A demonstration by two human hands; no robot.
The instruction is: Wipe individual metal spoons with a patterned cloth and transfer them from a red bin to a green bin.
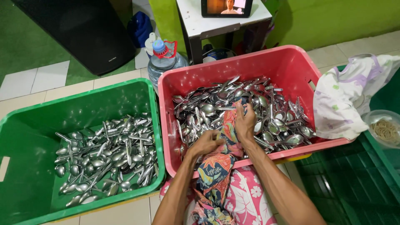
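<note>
A red plastic crate [287, 66] in front of me holds several metal spoons [266, 112] in a heap. A patterned colourful cloth [216, 166] hangs over its near rim and onto my lap. My left hand [206, 143] grips the cloth at the rim. My right hand [245, 123] is closed around the upper end of the cloth, wrapped about something among the spoons; what is inside is hidden. To the left stands a green crate [25, 166] with several more spoons [108, 158] lying on its bottom.
A large water bottle [163, 58] stands behind the crates. A pale printed cloth [350, 96] drapes over the red crate's right end. A clear bowl of rubber bands [385, 129] sits on a dark green crate [346, 183]. A small white table [221, 21] with a screen is beyond.
</note>
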